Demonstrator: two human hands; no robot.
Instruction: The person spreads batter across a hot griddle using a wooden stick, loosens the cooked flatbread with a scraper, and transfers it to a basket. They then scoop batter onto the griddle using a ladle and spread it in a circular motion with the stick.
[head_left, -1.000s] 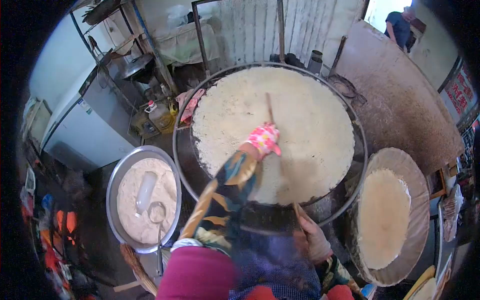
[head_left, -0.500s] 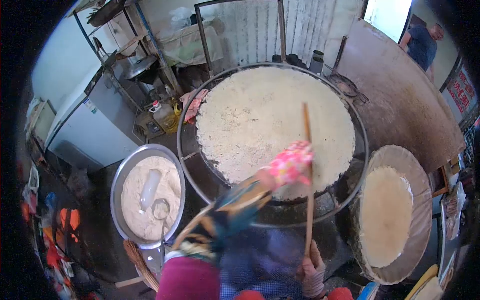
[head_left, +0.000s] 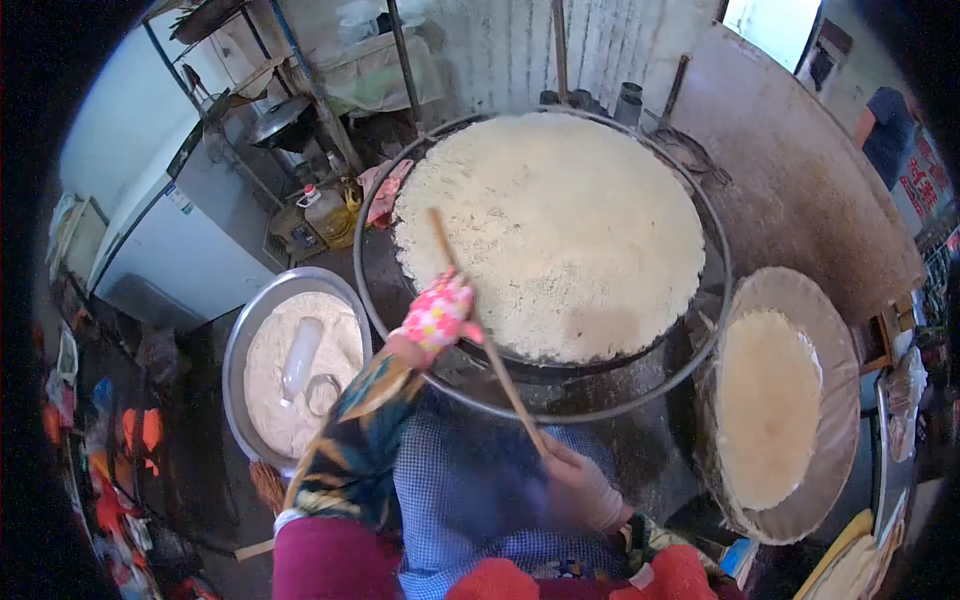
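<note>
"Head view, taking the griddle's far edge as 12 o'clock. Biggest first?"

"Starting from the ringed griddle (head_left: 580, 418), dark around its border. Spread across it, a wide pale layer (head_left: 580, 220), looking smoother toward 1 o'clock and grainier toward 9."

"And beyond the ring?"

"At 4 o'clock, a cloth-lined tray (head_left: 840, 400) with a pale flat round (head_left: 765, 410) on it. At 8, a smaller metal basin (head_left: 234, 385), holding something flour-like (head_left: 268, 410)."

"Next down in size?"

"Down to the long wooden stick (head_left: 512, 390), slanting from near 6 o'clock up toward 9 or 10, with its far tip over the layer. Touching or just above: impossible to tell."

"Any change there?"

"Yes, a big swing: half a second ago pointing toward 1 o'clock, now over on the left side."

"Meaning what for the work?"

"Probably a sweep across the layer, now at the 9 o'clock side rather than the 2 o'clock side."

"And fingers?"

"On the left hand (head_left: 437, 312), pink-gloved at 8 o'clock, clenched around the stick partway along. On the right hand (head_left: 580, 488), below 6 o'clock, curled around the near end; too blurred for finer detail."

"Smallest?"

"In the basin, a translucent bottle (head_left: 302, 358); just beside, at its 5 o'clock, apparently a round ladle head (head_left: 322, 394)."
</note>
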